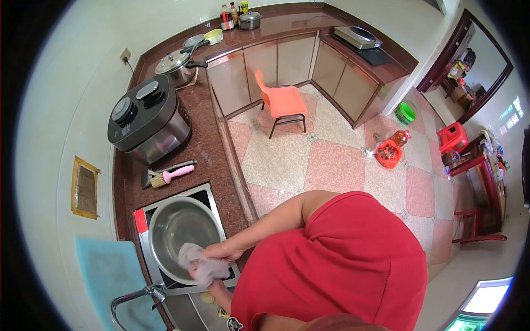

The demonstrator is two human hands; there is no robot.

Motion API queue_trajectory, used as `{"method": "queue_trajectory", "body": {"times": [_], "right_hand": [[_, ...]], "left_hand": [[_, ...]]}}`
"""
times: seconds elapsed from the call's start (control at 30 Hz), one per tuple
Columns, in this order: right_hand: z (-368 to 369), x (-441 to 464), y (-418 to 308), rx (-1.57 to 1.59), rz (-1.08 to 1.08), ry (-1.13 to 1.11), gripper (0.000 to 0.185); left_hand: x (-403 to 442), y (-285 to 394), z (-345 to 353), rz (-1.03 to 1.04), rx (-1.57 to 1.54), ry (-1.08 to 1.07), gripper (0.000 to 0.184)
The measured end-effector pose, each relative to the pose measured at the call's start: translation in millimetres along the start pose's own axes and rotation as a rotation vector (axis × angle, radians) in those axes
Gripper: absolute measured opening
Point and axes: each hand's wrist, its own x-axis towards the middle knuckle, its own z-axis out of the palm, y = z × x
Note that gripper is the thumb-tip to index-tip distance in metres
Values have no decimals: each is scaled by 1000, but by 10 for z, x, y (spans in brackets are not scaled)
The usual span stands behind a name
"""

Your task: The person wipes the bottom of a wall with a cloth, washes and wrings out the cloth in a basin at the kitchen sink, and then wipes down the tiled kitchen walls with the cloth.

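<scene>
A wide steel pot (165,214) stands on the black-topped unit beside the sink. Over its near rim, both hands are on a crumpled pale grey cloth (205,265). My right hand (221,251) comes in from the upper side, its fingers closed on the cloth's edge. Below it, my left hand (193,272) is wrapped in the cloth, which hides most of it; only a little of its fingers shows. The inside of the pot looks bare, and part of its rim is behind the cloth.
A faucet (135,295) curves over the sink (190,314) at the bottom. Up the counter lie a pink-handled brush (179,172), a black cooker (152,118) and a lidded pot (176,69). An orange chair (284,102) stands on the floor.
</scene>
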Motion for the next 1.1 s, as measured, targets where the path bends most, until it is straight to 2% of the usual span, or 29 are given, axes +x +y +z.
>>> {"method": "queue_trajectory", "body": {"times": [0.07,0.1,0.2,0.3,0.4,0.5,0.6,0.7,0.8,0.9,1.1], "right_hand": [[-104,113,182,235,-147,-148,50],[-123,127,178,249,-196,-231,48],[-110,117,150,310,-124,-207,46],[-33,28,57,317,-134,-211,44],[35,-21,33,311,-182,-193,44],[88,-79,17,288,-115,-213,44],[57,-34,65,267,-34,-231,44],[-2,3,132,134,-104,-296,45],[199,-278,-23,-17,-146,-242,46],[129,-201,11,-12,-48,-223,45],[230,-299,-29,-103,-136,-88,43]], "left_hand": [[-70,118,92,66,100,41,51],[-129,252,215,102,125,86,43],[-102,260,122,225,429,59,44],[-125,373,170,352,568,45,44],[-125,419,183,396,550,72,40],[-128,426,148,395,559,125,37],[-106,383,87,349,568,144,34],[-180,443,133,221,374,156,28],[-251,521,226,191,205,156,23],[-265,565,245,202,245,164,22],[-341,652,347,173,202,204,21]]}}
